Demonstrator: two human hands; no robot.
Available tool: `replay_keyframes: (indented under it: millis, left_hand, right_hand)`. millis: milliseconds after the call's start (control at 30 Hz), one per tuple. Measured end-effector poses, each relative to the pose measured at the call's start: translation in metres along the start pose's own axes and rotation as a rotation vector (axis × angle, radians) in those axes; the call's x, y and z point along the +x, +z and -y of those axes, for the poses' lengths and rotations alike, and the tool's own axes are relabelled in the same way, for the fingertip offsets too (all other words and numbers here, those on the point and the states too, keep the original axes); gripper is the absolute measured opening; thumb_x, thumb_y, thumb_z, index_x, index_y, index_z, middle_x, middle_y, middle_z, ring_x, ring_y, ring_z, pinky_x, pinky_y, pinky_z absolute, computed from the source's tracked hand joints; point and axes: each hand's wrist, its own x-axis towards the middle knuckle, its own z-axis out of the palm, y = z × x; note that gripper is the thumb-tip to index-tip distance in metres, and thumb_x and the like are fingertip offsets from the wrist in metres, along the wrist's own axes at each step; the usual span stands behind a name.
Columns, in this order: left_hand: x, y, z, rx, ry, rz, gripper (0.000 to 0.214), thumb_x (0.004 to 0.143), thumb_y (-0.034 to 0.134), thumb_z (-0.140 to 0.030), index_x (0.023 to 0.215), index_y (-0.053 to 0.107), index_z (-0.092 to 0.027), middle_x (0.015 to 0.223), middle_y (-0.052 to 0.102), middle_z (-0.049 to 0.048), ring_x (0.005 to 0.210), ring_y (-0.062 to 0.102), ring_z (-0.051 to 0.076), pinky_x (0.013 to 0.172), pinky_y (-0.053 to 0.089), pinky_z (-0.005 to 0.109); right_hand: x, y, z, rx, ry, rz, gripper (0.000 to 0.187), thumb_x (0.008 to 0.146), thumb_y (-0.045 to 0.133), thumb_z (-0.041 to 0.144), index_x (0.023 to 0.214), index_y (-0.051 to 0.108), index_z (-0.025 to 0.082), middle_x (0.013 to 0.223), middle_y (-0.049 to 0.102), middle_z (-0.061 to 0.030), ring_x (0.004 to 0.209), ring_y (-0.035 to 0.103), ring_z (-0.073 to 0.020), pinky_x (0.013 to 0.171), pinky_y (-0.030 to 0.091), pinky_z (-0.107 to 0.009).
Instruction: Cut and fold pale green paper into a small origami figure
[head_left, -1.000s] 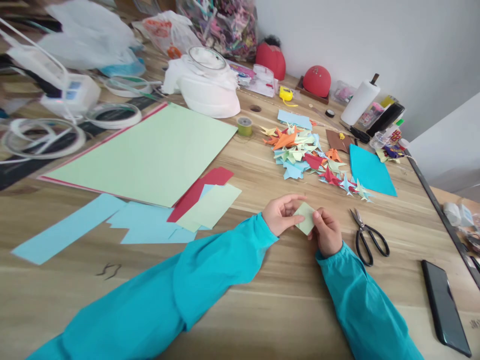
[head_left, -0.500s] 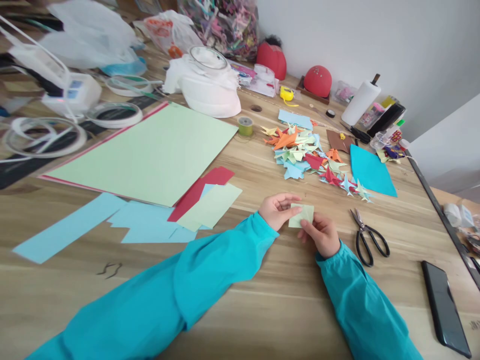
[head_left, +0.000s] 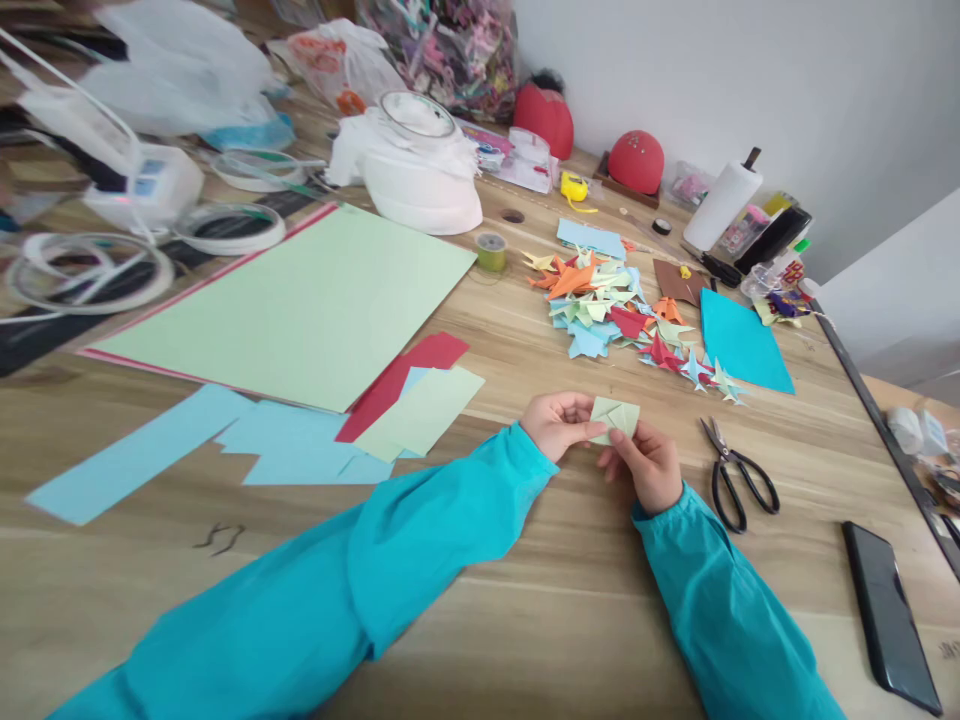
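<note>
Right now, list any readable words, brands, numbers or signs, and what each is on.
Nothing clearly legible.
Orange-red patches on the crumpled white plastic bag: too blurred.
Red marks near the small green cap: too small.
Dark squiggles on the wooden table: can't tell if writing.
Dark marks at its right edge: too blurred.
Small folded pale-green paper: none visible.

Soft, even light, with stretched, blurry outer edges.

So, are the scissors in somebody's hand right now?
No, the left hand and right hand both hold a small green paper, while the scissors lie on the wooden table.
</note>
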Motion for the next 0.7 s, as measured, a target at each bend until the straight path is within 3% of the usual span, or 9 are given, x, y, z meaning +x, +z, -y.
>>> replay_keyframes:
  millis: [400,700]
  left_hand:
    - [0.0023,-0.0025,0.0031,-0.039,-0.033,0.037,0.038,0.041,0.079,-0.027,0.071,0.065,-0.009,0.05,0.059,-0.0018,0.047,0.053,0.009,0.044,0.047,0.021]
    - [-0.0003,0.0012,0.0021,0.013,-0.009,0.029,0.036,0.038,0.08,-0.025,0.066,0.063,-0.009,0.046,0.059,-0.0027,0.042,0.052,0.007,0.045,0.048,0.02]
  right_hand:
    - [-0.0003,-0.0001,0.0027,0.002,0.009,-0.023,0.026,0.072,0.06,0.04,0.069,0.058,0.014,0.047,0.062,-0.0006,0.033,0.05,-0.0089,0.033,0.039,-0.019]
    - [-0.0009,0.0006,0.0014,0.028,-0.011,0.032,0.022,0.072,0.061,0.036,0.069,0.061,0.014,0.055,0.065,-0.002,0.039,0.054,-0.0098,0.038,0.044,-0.02]
